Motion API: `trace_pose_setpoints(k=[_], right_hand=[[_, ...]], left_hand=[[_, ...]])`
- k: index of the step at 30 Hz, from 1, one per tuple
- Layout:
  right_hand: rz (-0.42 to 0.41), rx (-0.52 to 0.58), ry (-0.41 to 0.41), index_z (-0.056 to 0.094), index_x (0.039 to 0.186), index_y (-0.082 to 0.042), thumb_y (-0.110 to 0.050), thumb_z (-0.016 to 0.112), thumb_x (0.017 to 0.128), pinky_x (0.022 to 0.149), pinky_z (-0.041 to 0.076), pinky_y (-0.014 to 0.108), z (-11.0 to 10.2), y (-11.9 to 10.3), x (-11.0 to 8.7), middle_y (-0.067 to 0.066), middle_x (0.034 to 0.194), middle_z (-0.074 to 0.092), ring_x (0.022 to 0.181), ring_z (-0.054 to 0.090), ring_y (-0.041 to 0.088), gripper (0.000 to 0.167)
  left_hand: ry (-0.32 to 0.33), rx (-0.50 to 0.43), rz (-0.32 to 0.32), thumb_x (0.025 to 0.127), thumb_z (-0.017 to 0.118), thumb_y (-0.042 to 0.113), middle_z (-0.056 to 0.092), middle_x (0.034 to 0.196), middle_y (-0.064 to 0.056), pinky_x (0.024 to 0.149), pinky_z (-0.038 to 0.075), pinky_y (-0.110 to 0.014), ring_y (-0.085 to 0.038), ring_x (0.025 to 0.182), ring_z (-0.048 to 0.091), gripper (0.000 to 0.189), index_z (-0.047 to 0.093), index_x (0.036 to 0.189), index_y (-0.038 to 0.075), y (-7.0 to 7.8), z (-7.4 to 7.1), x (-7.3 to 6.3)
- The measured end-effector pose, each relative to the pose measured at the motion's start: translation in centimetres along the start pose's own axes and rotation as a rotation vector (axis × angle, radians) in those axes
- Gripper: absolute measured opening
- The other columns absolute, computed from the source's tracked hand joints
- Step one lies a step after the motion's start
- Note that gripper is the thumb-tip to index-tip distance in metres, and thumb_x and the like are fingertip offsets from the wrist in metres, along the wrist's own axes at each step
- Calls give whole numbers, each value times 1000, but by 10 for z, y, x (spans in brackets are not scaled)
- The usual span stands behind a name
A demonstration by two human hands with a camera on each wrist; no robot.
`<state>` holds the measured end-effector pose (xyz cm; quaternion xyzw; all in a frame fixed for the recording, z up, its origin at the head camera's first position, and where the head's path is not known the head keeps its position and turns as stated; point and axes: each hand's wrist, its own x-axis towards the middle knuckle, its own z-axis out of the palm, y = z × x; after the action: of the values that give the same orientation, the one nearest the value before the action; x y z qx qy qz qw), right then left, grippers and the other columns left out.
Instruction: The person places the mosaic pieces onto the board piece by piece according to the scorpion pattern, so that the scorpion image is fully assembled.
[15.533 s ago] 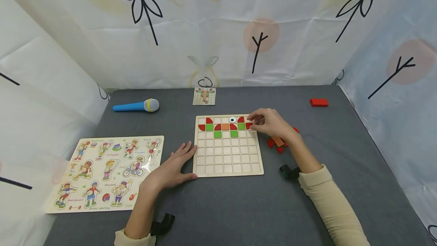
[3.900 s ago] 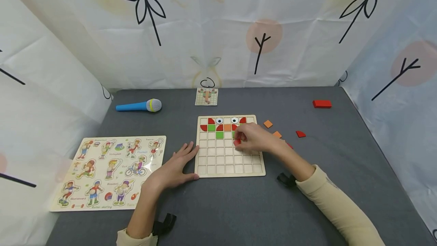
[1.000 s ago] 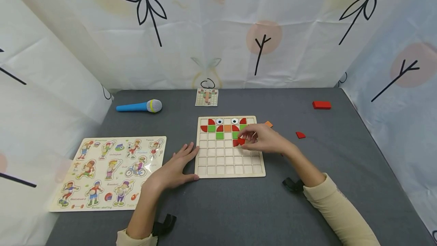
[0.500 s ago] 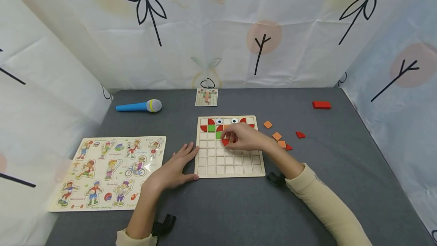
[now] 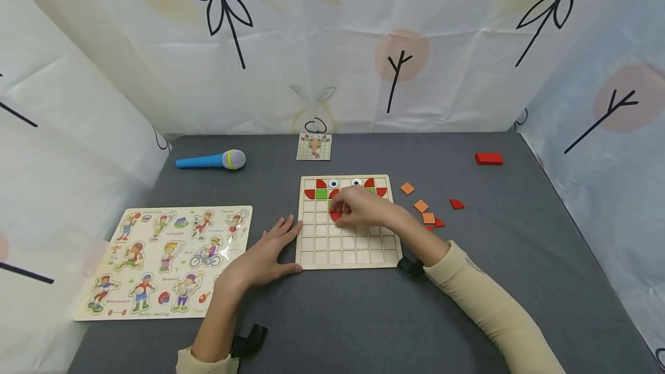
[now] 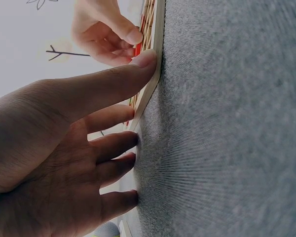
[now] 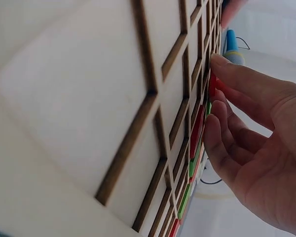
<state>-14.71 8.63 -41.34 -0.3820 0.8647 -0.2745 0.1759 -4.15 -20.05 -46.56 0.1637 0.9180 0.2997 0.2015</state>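
With our right hand (image 5: 358,205) we are pinching a red piece (image 5: 335,216) over the grid of the board (image 5: 335,244); whether it is lying fully inside a cell, we cannot tell. Our left hand (image 5: 262,253) is resting with fingers straight and spread, its thumb touching the board's edge, probably steadying it. We are likely doing best by squaring the piece's straight sides to the raised dividers, then pressing evenly without bumping the nearby green square (image 5: 321,194). The board is showing smooth, pale, wood-like cells between brown-sided dividers. Farther out, flat orange squares (image 5: 407,189) and red wedges (image 5: 456,204), one plainly round-edged, are lying loose on the grey, fabric-textured desk (image 5: 337,316).
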Motion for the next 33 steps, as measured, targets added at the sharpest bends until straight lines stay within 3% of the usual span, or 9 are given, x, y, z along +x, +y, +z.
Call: trace_pose_setpoints(k=[12, 19, 23, 33], right_hand=[[-14, -27, 29, 81, 112, -4, -11, 86, 92, 80, 56, 25, 3, 0, 2, 9, 106, 79, 85, 67, 12, 21], [-13, -46, 27, 81, 112, -3, -8, 84, 93, 79, 56, 25, 2, -2, 1, 9, 102, 79, 84, 67, 13, 19], [-6, -22, 26, 81, 113, -3, -8, 82, 94, 81, 57, 26, -2, -2, -3, 10, 103, 79, 86, 68, 14, 19], [32, 89, 85, 79, 116, -2, -9, 82, 95, 80, 60, 28, -20, 17, -25, 12, 111, 79, 87, 74, 13, 23]], left_hand=[[3, 4, -1, 92, 86, 47, 17, 183, -13, 132, 15, -76, -40, 173, 8, 101, 31, 173, 21, 1, -1, 0], [-37, -28, -30, 95, 85, 36, 18, 182, -21, 131, 12, -78, -47, 171, 8, 96, 32, 172, 12, 33, -18, -12], [-50, -7, -54, 96, 85, 33, 18, 182, -21, 132, 13, -76, -46, 171, 9, 96, 31, 172, 10, 40, -22, -14], [-36, 0, -51, 96, 85, 31, 17, 182, -20, 132, 14, -75, -45, 171, 9, 96, 31, 172, 9, 38, -19, -13]])
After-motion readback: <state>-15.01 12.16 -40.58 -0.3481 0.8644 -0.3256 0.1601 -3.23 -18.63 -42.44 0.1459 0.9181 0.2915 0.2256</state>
